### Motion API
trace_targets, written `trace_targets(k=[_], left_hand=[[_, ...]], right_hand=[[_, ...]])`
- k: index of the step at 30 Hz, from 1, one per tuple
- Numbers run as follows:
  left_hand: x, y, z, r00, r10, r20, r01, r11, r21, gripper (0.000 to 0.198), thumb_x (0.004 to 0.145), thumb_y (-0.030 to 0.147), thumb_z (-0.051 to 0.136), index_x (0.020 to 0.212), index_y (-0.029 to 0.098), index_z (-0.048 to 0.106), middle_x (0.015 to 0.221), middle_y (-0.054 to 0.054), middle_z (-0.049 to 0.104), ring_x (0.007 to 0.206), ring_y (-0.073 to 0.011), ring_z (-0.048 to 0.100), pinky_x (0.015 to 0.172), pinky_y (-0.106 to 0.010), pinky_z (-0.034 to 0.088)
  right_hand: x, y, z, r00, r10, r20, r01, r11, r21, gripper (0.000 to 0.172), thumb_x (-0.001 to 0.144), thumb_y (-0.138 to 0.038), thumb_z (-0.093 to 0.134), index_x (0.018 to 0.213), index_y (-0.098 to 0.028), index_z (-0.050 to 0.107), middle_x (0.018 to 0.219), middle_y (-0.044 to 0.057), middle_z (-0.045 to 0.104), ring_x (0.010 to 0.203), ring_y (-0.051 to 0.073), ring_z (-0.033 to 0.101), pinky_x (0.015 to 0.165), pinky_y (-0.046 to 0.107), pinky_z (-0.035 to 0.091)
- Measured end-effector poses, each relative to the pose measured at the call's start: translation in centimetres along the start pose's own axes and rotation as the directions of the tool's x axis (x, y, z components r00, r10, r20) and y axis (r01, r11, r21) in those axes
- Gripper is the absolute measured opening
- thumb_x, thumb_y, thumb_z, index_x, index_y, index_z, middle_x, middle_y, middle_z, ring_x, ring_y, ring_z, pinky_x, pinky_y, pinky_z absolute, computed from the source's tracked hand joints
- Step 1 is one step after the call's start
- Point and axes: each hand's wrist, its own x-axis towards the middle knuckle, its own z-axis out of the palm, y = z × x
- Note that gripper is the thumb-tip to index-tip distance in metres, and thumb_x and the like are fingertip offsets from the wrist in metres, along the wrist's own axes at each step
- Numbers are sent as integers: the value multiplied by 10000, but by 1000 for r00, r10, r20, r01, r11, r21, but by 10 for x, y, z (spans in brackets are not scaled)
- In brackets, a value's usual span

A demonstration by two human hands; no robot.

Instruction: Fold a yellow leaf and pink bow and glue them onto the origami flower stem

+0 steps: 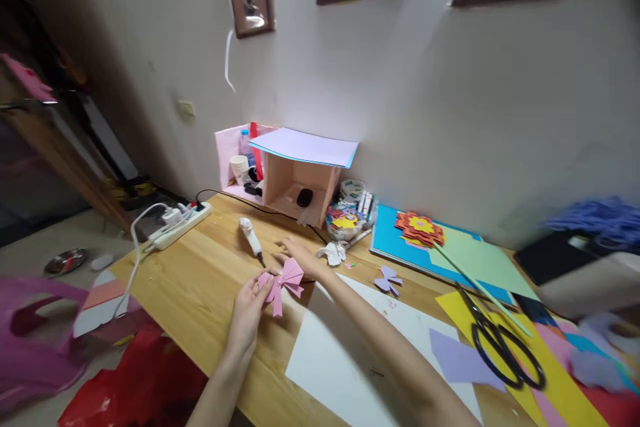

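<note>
A pink paper bow [292, 273] with two hanging tails is pinched between the thumb and fingers of my left hand [250, 303], above the wooden table. My right hand [299, 257] reaches across just behind the bow, its fingers stretched out and apart with nothing in them. Left of those fingers lies a white tool with a dark cord [251, 237], which looks like a hot glue gun; the hand is apart from it. A purple paper bow [388, 280] rests to the right, near the white sheet [325, 353] under my right forearm.
Black scissors [505, 350] lie on coloured paper at the right, by a paper flower [420, 229] with a green stem. A tub of scraps [345, 217] and a wooden box [300, 180] stand at the back. A power strip [180, 225] sits on the left edge.
</note>
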Motion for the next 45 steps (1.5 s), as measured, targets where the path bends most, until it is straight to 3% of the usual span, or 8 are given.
trace_targets(k=[4,7,10,14,19,28,35,45], left_hand=[[11,-11,29,988,-65,137,45,988,145,499,605,304,754,1035,135,568,748,-18,679,626,-88,620,555,-141,467],[17,-27,55,962,-171,214,120,965,234,517,603,304,754,1045,121,559,716,-30,683,585,-98,616,545,-165,474],[22,-43,82,939,-244,243,160,934,320,433,633,260,734,1005,102,578,716,-55,689,590,-113,626,544,-177,479],[29,-56,113,945,-229,232,122,909,399,369,639,222,726,955,84,596,655,-55,677,560,-136,633,506,-194,477],[35,-64,130,939,-245,240,137,910,390,381,600,173,754,934,76,600,610,-41,663,519,-114,617,502,-173,470],[45,-76,112,894,-299,334,200,932,301,482,551,170,781,990,98,595,701,-45,690,607,-123,634,603,-197,495],[38,-75,109,893,-236,384,116,944,309,599,531,295,786,1059,98,585,764,-62,694,656,-139,636,631,-211,483],[25,-64,118,861,-236,451,100,947,305,559,572,365,734,1044,90,616,675,-30,658,525,-88,555,530,-174,421]], right_hand=[[-87,56,-86,975,194,-109,-194,981,10,123,762,-276,562,742,-188,646,767,21,652,712,159,586,668,263,431],[-144,93,-128,835,398,-381,-416,908,36,149,772,-255,509,802,-156,616,840,83,644,761,193,580,701,317,427],[-169,118,-140,708,512,-486,-524,843,124,209,725,-297,573,869,-147,586,900,107,636,790,201,590,710,324,440],[-164,130,-131,672,600,-435,-550,797,250,242,647,-276,653,840,-147,588,764,60,648,701,168,618,620,261,461],[-169,123,-135,729,610,-310,-517,788,334,217,601,-257,676,774,-142,615,666,11,634,612,142,598,557,232,441],[-193,55,-180,885,427,-189,-271,799,537,233,710,-378,639,789,-161,610,764,21,624,692,126,555,685,261,422],[-172,34,-139,899,436,31,-376,735,564,287,652,-398,688,765,-138,641,747,32,634,673,137,562,633,255,425],[-167,46,-117,893,443,-79,-373,827,420,272,706,-395,619,785,-137,659,753,46,652,658,149,571,598,243,427]])
